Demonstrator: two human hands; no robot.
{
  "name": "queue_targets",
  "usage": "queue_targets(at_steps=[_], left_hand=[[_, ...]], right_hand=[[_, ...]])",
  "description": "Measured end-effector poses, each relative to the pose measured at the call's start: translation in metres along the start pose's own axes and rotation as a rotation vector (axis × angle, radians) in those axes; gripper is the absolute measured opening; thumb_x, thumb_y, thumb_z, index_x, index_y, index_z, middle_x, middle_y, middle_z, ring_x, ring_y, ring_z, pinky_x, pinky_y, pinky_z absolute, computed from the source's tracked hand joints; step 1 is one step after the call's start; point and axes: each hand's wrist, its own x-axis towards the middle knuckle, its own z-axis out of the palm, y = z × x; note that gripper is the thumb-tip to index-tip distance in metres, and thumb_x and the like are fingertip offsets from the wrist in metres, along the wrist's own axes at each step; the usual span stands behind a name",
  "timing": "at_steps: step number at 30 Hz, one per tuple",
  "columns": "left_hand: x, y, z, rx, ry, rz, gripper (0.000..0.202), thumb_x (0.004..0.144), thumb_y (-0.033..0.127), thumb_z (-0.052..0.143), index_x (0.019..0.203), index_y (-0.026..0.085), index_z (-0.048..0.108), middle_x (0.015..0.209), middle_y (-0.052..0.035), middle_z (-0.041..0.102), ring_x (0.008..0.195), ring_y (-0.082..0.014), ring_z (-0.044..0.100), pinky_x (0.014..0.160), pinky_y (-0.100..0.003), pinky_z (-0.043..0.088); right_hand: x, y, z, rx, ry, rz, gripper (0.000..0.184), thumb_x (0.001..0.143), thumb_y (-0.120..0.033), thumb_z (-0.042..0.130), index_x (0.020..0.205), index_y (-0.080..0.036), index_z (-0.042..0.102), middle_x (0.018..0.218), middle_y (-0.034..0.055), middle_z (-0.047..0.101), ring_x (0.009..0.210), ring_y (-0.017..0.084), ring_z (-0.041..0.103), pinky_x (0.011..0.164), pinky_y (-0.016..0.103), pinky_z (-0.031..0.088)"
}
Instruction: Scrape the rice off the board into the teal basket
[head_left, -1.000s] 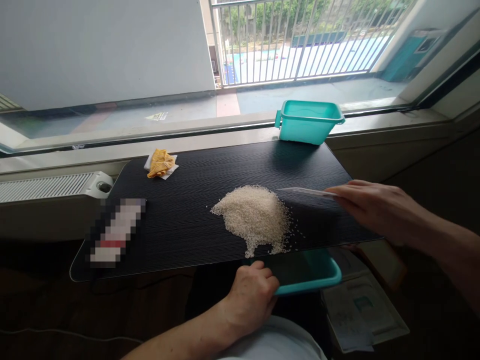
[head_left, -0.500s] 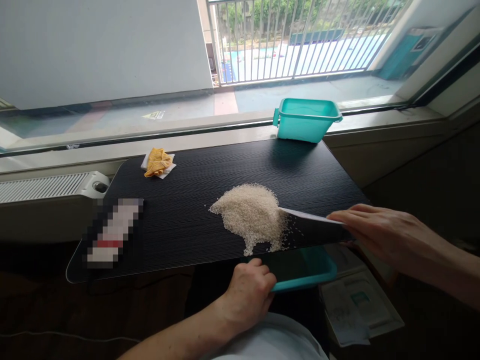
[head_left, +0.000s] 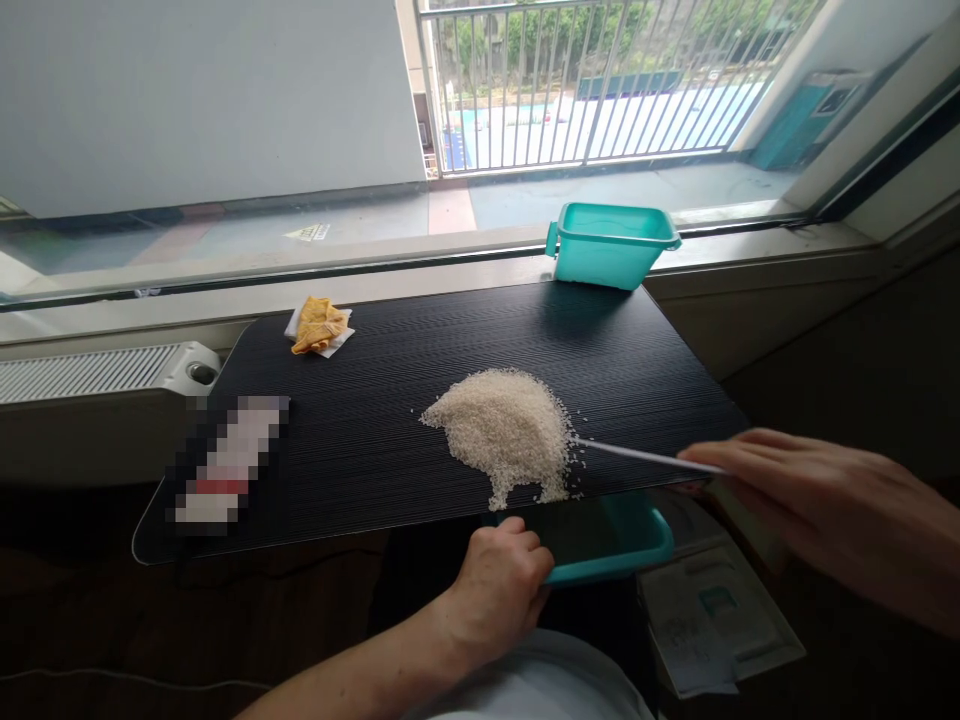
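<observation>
A heap of white rice (head_left: 506, 425) lies on the black tabletop (head_left: 360, 420), with a ragged front edge close to the table's near side. My right hand (head_left: 817, 500), slightly blurred, grips a thin white card (head_left: 637, 455), seen nearly edge-on. Its far end is at the right side of the heap, beside a few loose grains. Just below the table's front edge, my left hand (head_left: 506, 575) is closed on the left part of a teal plastic bin's rim (head_left: 607, 568). Part of that bin is hidden under the tabletop.
A second teal bin (head_left: 615, 250) stands at the table's back right, by the window sill. A yellow cloth (head_left: 319, 325) on white paper lies at the back left. A blurred-out flat object (head_left: 229, 465) is at the left, and a radiator (head_left: 105, 372) beyond it.
My right hand and the card have moved right and a little toward me, drawing back from the heap. The heap's right side looks more compact. My left hand stays on the bin.
</observation>
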Motion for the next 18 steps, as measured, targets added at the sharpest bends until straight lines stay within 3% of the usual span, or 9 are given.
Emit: queue_targets(at_steps=[5,8,11,18], left_hand=[[-0.003,0.000,0.000,0.002,0.013,-0.020,0.009,0.086,0.023,0.065,0.079,0.018,0.065,0.087,-0.0056,0.070,0.086,-0.0231,0.061,0.063,-0.030,0.043],[-0.005,0.000,0.000,-0.004,0.009,-0.042,0.010,0.086,0.023,0.065,0.078,0.018,0.065,0.087,-0.0063,0.071,0.086,-0.0232,0.061,0.063,-0.029,0.043],[-0.005,0.000,0.000,-0.008,0.005,-0.038,0.009,0.086,0.023,0.065,0.079,0.018,0.065,0.088,-0.0066,0.071,0.086,-0.0228,0.061,0.064,-0.030,0.044],[0.000,0.001,-0.002,-0.003,-0.010,-0.013,0.009,0.086,0.024,0.065,0.080,0.018,0.065,0.089,-0.0066,0.071,0.088,-0.0236,0.062,0.065,-0.031,0.046]], right_hand=[[0.075,0.028,0.006,-0.143,-0.014,0.077,0.044,0.098,-0.033,0.031,0.116,-0.022,0.070,0.106,0.0110,0.075,0.093,0.027,0.071,0.071,0.038,0.053],[0.095,0.031,0.012,-0.148,-0.043,0.067,0.045,0.099,-0.031,0.029,0.117,-0.019,0.069,0.108,0.0131,0.074,0.097,0.028,0.070,0.073,0.036,0.051],[0.085,0.025,0.013,-0.119,-0.093,0.031,0.040,0.099,-0.029,0.032,0.111,-0.022,0.070,0.101,0.0094,0.075,0.087,0.024,0.071,0.068,0.033,0.050],[0.017,-0.007,0.010,0.003,-0.131,-0.027,0.031,0.092,-0.020,0.039,0.103,-0.028,0.067,0.084,0.0009,0.071,0.072,0.017,0.069,0.056,0.027,0.050]])
